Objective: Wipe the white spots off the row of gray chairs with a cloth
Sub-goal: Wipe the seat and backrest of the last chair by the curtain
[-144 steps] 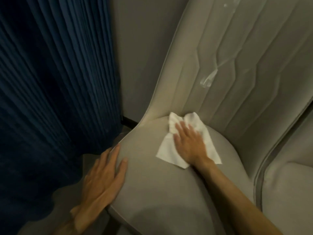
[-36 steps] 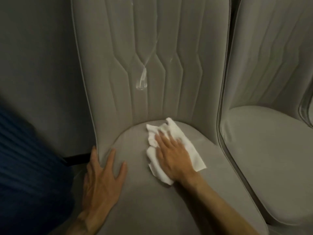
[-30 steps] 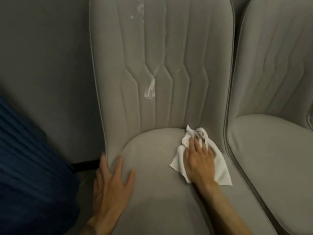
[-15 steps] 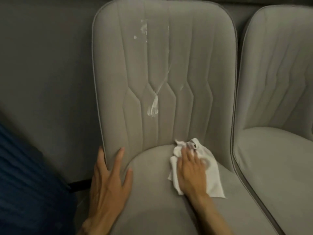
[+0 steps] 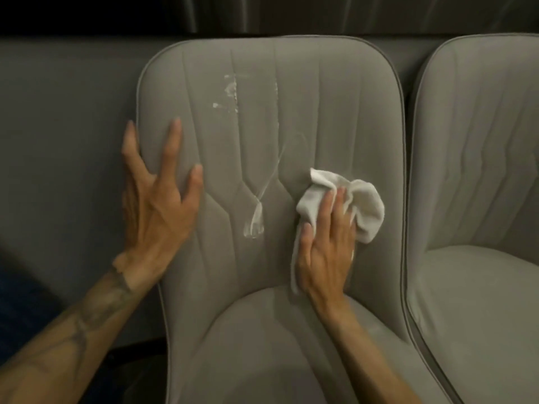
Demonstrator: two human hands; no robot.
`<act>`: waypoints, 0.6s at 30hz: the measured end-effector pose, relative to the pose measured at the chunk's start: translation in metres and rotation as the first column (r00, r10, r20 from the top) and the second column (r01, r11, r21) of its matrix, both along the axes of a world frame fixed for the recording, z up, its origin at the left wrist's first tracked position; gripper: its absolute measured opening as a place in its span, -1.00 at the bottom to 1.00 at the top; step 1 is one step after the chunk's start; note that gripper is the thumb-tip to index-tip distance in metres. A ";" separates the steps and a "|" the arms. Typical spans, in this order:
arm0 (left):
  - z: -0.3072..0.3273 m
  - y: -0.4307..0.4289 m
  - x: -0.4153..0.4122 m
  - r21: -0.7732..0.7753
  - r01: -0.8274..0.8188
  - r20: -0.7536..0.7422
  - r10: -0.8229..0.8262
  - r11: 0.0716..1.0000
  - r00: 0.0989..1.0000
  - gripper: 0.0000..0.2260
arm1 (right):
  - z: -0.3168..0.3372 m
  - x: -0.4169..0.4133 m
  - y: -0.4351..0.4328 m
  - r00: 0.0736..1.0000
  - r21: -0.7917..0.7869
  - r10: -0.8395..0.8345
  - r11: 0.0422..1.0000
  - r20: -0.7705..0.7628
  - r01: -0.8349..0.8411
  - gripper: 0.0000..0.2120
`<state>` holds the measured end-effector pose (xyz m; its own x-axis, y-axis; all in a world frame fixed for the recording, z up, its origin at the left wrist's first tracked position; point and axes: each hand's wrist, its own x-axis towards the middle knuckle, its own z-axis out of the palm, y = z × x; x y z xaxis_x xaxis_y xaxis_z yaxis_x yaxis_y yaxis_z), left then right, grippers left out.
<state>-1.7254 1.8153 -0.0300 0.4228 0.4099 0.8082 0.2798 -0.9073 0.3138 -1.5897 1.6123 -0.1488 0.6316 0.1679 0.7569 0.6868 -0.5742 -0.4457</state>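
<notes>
White spots [image 5: 254, 220] run up the chair back [image 5: 320, 112], just left of the cloth [image 5: 364, 205] pressed by the right hand [image 5: 326, 249]; the left hand [image 5: 157, 205] is splayed flat, grasping nothing.

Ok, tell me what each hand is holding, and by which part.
The right hand presses the bunched white cloth by its lower left part against the chair backrest. The left hand holds nothing; it braces the backrest's left edge.

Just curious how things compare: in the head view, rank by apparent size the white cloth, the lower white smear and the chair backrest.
1. chair backrest
2. white cloth
3. lower white smear
</notes>
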 end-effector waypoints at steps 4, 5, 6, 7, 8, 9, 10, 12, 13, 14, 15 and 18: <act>0.030 0.016 0.024 0.000 -0.013 0.072 0.013 1.000 0.997 -0.45 | -0.042 0.024 0.006 0.987 -0.215 -0.134 0.965 0.091 0.151 -0.38; 0.032 0.018 0.027 -0.009 -0.024 0.084 0.024 1.000 0.996 -0.45 | -0.053 0.027 0.005 0.983 -0.250 -0.136 0.954 0.127 0.164 -0.38; 0.031 0.018 0.029 -0.012 -0.043 0.089 0.043 0.999 0.995 -0.45 | -0.056 0.031 0.003 0.979 -0.277 -0.130 0.946 0.159 0.171 -0.37; 0.031 0.017 0.030 -0.010 -0.059 0.089 0.060 0.998 0.994 -0.45 | -0.051 0.037 0.002 0.973 -0.291 -0.132 0.939 0.191 0.184 -0.37; 0.029 0.017 0.030 -0.008 -0.072 0.086 0.073 0.997 0.994 -0.45 | -0.038 0.044 0.002 0.965 -0.295 -0.135 0.934 0.225 0.200 -0.38; 0.028 0.017 0.030 -0.008 -0.084 0.084 0.084 0.996 0.993 -0.45 | -0.019 0.051 0.003 0.955 -0.288 -0.137 0.934 0.261 0.213 -0.39; 0.028 0.017 0.030 -0.006 -0.092 0.081 0.093 0.996 0.992 -0.45 | 0.005 0.060 0.006 0.942 -0.260 -0.145 0.938 0.304 0.228 -0.40; 0.029 0.015 0.030 -0.006 -0.101 0.066 0.102 0.995 0.993 -0.45 | 0.063 0.082 0.014 0.914 -0.166 -0.181 0.953 0.364 0.255 -0.40; 0.030 0.014 0.030 -0.012 -0.111 0.058 0.111 0.994 0.992 -0.46 | 0.092 0.092 0.018 0.902 -0.122 -0.205 0.955 0.380 0.269 -0.40; 0.030 0.013 0.028 -0.015 -0.122 0.053 0.122 0.992 0.991 -0.46 | 0.113 0.099 0.021 0.889 -0.088 -0.233 0.953 0.395 0.290 -0.40; 0.031 0.012 0.027 -0.013 -0.127 0.049 0.128 0.992 0.991 -0.46 | 0.124 0.103 0.024 0.881 -0.066 -0.257 0.949 0.397 0.307 -0.40; 0.032 0.009 0.027 -0.005 -0.118 0.046 0.118 0.993 0.992 -0.46 | 0.093 0.092 0.015 0.900 -0.112 -0.227 0.952 0.372 0.286 -0.38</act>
